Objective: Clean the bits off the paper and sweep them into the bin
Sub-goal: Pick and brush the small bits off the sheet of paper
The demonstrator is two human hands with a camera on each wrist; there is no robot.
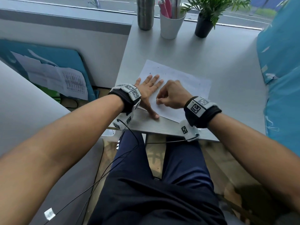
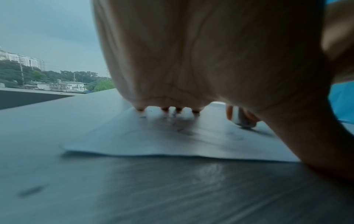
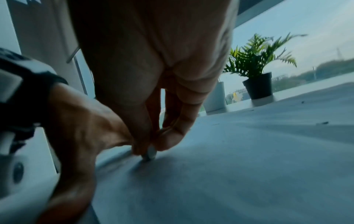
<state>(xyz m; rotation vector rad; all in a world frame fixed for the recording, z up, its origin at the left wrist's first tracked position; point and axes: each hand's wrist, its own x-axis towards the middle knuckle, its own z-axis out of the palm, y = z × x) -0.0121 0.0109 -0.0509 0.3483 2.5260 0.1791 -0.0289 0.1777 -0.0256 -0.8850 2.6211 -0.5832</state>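
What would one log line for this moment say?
left hand: flat on paper | right hand: pinching small eraser-like piece against paper | bits: on sheet | bin: unseen

Matt white paper [image 1: 181, 88] lies on a smooth, faintly glossy grey desk [image 1: 227, 65]; bottle [image 1: 145, 13] brushed metal.

Looks like an office or study corner: a plain grey bench [image 1: 227, 65] set against a wide window [image 1: 113, 4] facing a road, trees and distant tower blocks. Carries a white cup of pink pens [image 1: 171, 23], a steel flask [image 1: 145, 13] and a small potted fern in a black pot [image 1: 204, 25]. Printed sheets against a blue board [image 1: 53, 77] alongside.
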